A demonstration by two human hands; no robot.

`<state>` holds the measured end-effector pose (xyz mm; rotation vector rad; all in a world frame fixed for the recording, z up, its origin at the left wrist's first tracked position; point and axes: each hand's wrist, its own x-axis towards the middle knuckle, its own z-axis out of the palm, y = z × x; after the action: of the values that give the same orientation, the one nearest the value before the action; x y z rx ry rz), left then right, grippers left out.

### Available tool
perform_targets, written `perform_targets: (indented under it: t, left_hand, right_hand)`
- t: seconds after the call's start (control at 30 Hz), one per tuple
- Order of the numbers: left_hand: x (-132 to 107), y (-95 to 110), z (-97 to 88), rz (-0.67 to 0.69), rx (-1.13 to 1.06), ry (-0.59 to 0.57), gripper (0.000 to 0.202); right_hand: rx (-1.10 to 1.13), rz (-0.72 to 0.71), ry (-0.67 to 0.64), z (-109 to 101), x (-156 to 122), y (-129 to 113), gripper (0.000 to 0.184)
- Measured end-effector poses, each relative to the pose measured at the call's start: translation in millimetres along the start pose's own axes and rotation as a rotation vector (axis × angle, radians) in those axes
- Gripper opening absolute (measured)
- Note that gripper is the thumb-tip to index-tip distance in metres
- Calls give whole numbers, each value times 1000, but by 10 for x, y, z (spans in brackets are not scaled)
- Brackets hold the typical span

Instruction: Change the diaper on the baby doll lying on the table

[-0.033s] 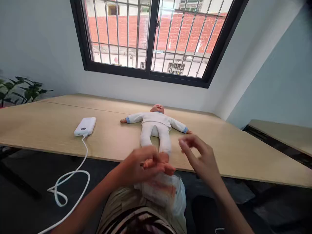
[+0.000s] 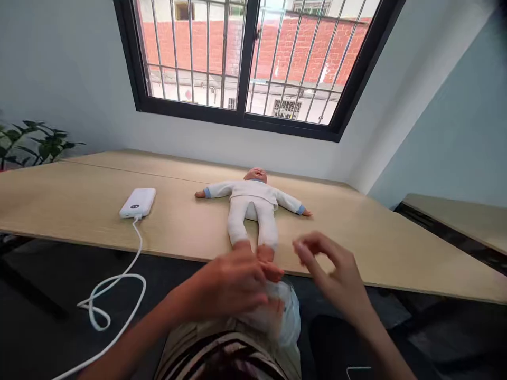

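Note:
A baby doll (image 2: 251, 203) in a white suit with blue cuffs lies on its back on a light wooden table (image 2: 356, 253), with its feet at the near edge. My left hand (image 2: 232, 285) is at those feet, its fingers lying across the near foot and just above a white disposable diaper (image 2: 281, 314) with an orange print. The diaper sits below the table edge against my lap. My right hand (image 2: 332, 274) hangs in the air beside the doll's legs, fingers curled and holding nothing.
A white power bank (image 2: 137, 203) lies on the table left of the doll, and its white cable (image 2: 114, 295) loops down past the edge. A potted plant (image 2: 35, 142) stands at far left, below a barred window (image 2: 245, 63). Another table (image 2: 455, 221) stands at right.
My left hand has moved down and toward me, now covering more of the diaper and less of the doll's feet. My right hand has dropped slightly.

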<state>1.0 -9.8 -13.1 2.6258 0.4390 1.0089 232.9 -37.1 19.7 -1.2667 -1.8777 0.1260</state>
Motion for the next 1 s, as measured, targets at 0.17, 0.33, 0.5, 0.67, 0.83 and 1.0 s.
perform_targets:
  t: [0.17,0.33,0.5,0.67,0.83,1.0]
  left_hand:
    - [-478,97,543,-64,345,-48,42]
    - [-760,-111,821,-132,578,-18,54]
    - [-840,-203,770,47,452,-91,20]
    - [-781,12,617,66,278,-120,22]
    - [-768,111,646,83,125,-219,21]
    - [-774,91,629,53,139,-213,25]
  right_hand:
    - [-293,273,-532,69,-725,173,33]
    - [100,208,-933,264,-924,141,25]
    - [345,398,-949,155,-1006,248,37]
    - [308,488,-787,298,-1118,708,52]
    - [202,414,-618,724,-1210,1222,63]
    - [125,615,-451,743,-1214,1653,82]
